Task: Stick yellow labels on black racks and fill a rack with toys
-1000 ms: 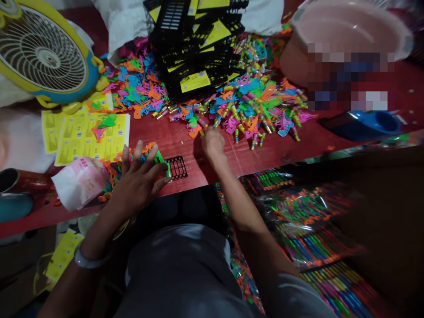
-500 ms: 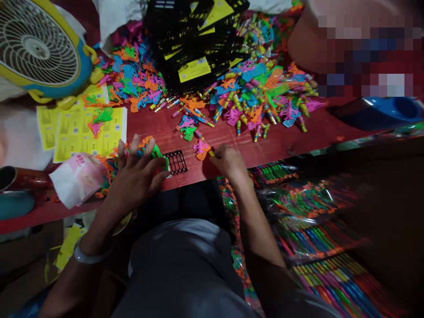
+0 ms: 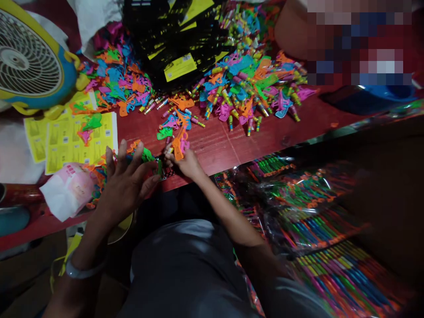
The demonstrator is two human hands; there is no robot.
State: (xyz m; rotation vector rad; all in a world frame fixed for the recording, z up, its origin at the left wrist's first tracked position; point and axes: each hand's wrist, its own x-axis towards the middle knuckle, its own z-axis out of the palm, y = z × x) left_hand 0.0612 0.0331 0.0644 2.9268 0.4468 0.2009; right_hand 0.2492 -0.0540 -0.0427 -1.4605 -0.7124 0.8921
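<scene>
My left hand (image 3: 126,179) lies palm down near the table's front edge, fingers spread. Its fingertips and thumb rest by green plastic pieces (image 3: 148,155) and the left end of a black plastic grid (image 3: 168,171). Closed in a pinch, my right hand (image 3: 188,165) is over the grid's right part and covers much of it. A small orange plastic toy piece (image 3: 179,144) and a pink piece (image 3: 185,146) stick up from its fingers. A pale yellowish tip shows at its fingertips. A green mesh-like piece (image 3: 164,133) lies just beyond on the red table (image 3: 212,143).
Heaped colourful toy pieces (image 3: 245,88) and stacked black grids with yellow labels (image 3: 180,67) lie farther back. At left are a fan (image 3: 20,59), yellow printed sheets (image 3: 79,143) and a pink-white packet (image 3: 71,185). Bagged toys (image 3: 308,190) are stacked below the table at right.
My right hand has moved left to the black grid, bringing the orange and pink pieces from the table. My left hand stays spread in place. The whole view has shifted slightly.
</scene>
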